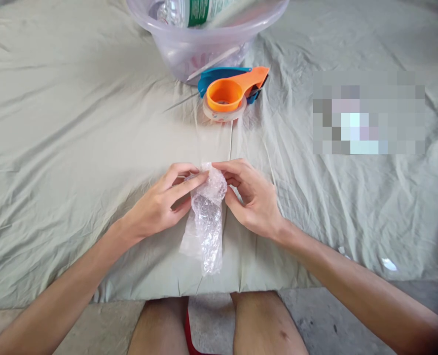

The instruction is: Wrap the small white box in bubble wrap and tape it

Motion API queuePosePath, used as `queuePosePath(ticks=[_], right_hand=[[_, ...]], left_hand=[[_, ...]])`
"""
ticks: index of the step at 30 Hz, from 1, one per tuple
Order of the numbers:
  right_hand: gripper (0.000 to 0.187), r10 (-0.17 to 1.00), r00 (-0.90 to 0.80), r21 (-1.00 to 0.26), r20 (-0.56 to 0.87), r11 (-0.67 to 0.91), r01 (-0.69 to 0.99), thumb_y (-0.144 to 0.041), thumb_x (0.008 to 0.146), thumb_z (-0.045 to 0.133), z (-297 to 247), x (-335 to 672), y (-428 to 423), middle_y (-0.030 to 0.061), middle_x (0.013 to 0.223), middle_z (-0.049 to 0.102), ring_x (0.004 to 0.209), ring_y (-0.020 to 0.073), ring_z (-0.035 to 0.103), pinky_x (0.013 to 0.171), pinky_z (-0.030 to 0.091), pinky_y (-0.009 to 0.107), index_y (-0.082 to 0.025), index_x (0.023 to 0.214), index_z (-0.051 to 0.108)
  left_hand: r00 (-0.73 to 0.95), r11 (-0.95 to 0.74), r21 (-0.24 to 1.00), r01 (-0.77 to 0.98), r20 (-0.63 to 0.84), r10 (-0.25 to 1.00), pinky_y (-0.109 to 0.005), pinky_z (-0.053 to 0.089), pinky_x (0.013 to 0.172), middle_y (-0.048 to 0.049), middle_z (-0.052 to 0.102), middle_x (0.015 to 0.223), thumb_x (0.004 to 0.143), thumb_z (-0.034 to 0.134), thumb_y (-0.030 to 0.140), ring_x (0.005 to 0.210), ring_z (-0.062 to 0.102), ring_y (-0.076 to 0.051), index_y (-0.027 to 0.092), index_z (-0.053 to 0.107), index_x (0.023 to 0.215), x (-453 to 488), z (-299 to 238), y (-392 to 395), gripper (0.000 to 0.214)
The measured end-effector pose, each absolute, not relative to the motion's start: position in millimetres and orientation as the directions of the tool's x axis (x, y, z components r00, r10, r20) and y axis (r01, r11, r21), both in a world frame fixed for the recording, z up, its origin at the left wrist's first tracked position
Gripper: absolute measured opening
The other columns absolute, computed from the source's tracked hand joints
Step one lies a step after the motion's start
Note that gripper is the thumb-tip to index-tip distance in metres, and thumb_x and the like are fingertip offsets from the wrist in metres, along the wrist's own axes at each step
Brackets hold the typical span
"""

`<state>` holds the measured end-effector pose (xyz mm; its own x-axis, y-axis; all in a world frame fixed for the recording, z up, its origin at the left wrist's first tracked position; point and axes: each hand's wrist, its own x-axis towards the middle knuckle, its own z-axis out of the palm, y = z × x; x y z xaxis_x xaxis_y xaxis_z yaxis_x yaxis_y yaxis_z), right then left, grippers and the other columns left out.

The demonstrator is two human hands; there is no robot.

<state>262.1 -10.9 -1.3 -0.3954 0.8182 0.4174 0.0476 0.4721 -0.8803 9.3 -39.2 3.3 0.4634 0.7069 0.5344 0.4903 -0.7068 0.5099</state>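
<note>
A crumpled piece of clear bubble wrap lies near the front edge of the cloth-covered table, its upper end bunched and its loose end trailing toward me. From the left, my left hand grips its upper part, index finger pressed on top. My right hand closes on the same bunch from the right, fingertips at the top and thumb at the side. Whether anything is wrapped inside cannot be made out. Beyond the hands sits an orange tape dispenser resting on a roll of clear tape.
A translucent purple basin stands at the back, with a green-labelled plastic bottle inside. Something blue lies behind the dispenser. Wrinkled grey-green cloth covers the table. A small white scrap lies at the right front; a patch at right is pixelated.
</note>
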Motion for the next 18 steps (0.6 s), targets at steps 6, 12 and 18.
queuePosePath(ticks=[6, 12, 18], right_hand=[[0.049, 0.728, -0.496, -0.799, 0.473, 0.591, 0.106, -0.016, 0.11, 0.065, -2, 266, -5, 0.0081, 0.131, 0.071, 0.106, 0.0208, 0.076, 0.097, 0.075, 0.044, -0.034, 0.156, 0.069], [0.049, 0.535, -0.634, -0.627, 0.558, 0.772, 0.1, -0.02, 0.115, 0.066, -8, 280, 15, 0.0047, 0.133, 0.077, 0.114, 0.0203, 0.08, 0.097, 0.076, 0.039, -0.042, 0.159, 0.068], [0.037, 0.504, -0.677, -0.569, 0.536, 0.808, 0.151, -0.02, 0.116, 0.062, -2, 287, 16, 0.005, 0.125, 0.078, 0.107, 0.0201, 0.082, 0.095, 0.078, 0.04, -0.035, 0.146, 0.078]], left_hand=[[0.396, -0.714, 0.494, 0.496, 0.603, 0.692, -0.038, 0.076, 0.099, -0.0074, 0.073, 0.133, 0.113, 0.064, 0.011, 0.118, 0.081, -0.021, 0.034, 0.071, 0.153, 5, -2, -34, 0.047], [0.463, -0.754, 0.334, 0.565, 0.628, 0.625, -0.031, 0.075, 0.094, -0.0066, 0.078, 0.131, 0.112, 0.071, 0.014, 0.109, 0.085, -0.019, 0.03, 0.074, 0.147, 4, 0, -37, 0.039], [0.587, -0.773, 0.144, 0.618, 0.57, 0.575, -0.035, 0.075, 0.1, -0.002, 0.086, 0.117, 0.112, 0.067, 0.011, 0.111, 0.088, -0.022, 0.033, 0.076, 0.143, 1, 11, -40, 0.039]])
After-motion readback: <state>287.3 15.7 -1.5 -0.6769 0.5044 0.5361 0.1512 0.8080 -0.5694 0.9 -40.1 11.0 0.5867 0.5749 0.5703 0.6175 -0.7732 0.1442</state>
